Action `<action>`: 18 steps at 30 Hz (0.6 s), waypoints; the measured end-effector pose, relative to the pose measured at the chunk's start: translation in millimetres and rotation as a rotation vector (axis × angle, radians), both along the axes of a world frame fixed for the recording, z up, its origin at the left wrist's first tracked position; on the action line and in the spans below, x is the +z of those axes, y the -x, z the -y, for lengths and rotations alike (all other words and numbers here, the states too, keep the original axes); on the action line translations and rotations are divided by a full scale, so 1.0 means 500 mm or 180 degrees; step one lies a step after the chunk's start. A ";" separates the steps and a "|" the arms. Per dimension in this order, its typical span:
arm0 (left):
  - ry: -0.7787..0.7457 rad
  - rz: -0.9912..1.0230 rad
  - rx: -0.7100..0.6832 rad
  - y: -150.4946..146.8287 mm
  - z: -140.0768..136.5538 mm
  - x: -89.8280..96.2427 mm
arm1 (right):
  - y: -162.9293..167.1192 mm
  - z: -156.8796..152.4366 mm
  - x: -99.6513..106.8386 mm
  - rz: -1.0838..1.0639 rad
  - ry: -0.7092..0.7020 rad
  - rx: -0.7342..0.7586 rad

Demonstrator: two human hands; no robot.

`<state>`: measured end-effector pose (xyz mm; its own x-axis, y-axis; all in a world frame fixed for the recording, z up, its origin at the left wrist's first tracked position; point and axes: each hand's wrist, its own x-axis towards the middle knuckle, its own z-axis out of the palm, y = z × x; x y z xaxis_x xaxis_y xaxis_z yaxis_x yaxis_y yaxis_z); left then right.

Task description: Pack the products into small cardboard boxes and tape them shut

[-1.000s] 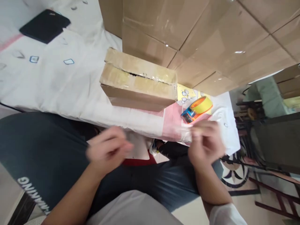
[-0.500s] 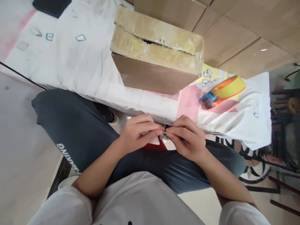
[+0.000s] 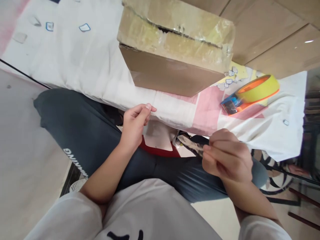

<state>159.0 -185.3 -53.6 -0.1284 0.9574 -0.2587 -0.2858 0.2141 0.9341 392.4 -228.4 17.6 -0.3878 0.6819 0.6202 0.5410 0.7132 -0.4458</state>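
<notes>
My right hand (image 3: 228, 158) is closed, pinching one end of a ragged, see-through strip of tape (image 3: 190, 144) with brown and whitish patches. The strip points left, above my lap. My left hand (image 3: 136, 125) is raised at the near edge of the bed-like surface, thumb pressed to curled fingers, with nothing visible in them. Beyond both hands stands a cardboard box (image 3: 170, 71), its upper side covered in shiny, yellowish tape. A dark torn gap runs along the seam of that side.
A yellow-and-orange tape dispenser (image 3: 260, 90) with a blue end lies right of the box on the white and pink printed sheet (image 3: 100, 66). Larger cartons (image 3: 275, 43) stand behind. My legs in dark trousers (image 3: 80, 130) are spread beneath my arms.
My hands, together before, have come apart. The right moved right with the strip, now plainly seen; the left moved left and up. The view has shifted slightly, so the box appears higher.
</notes>
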 end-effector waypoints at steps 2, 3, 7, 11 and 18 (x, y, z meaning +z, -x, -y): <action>-0.0116 -0.0030 -0.0075 -0.001 0.002 0.001 | 0.014 -0.021 -0.011 -0.0336 -0.0286 0.0013; -0.0217 -0.0103 -0.0109 -0.001 0.003 0.001 | 0.023 -0.029 -0.015 -0.0517 -0.0247 -0.0042; -0.0803 -0.0483 -0.0304 0.002 0.013 0.002 | 0.050 -0.040 -0.034 -0.1357 0.0545 -0.0416; -0.1274 -0.0463 -0.0874 0.000 0.029 0.011 | 0.063 -0.038 -0.065 -0.1922 0.1127 -0.0346; -0.1731 -0.0473 -0.1683 -0.018 0.035 0.004 | 0.087 -0.029 -0.123 -0.2318 0.2541 0.0018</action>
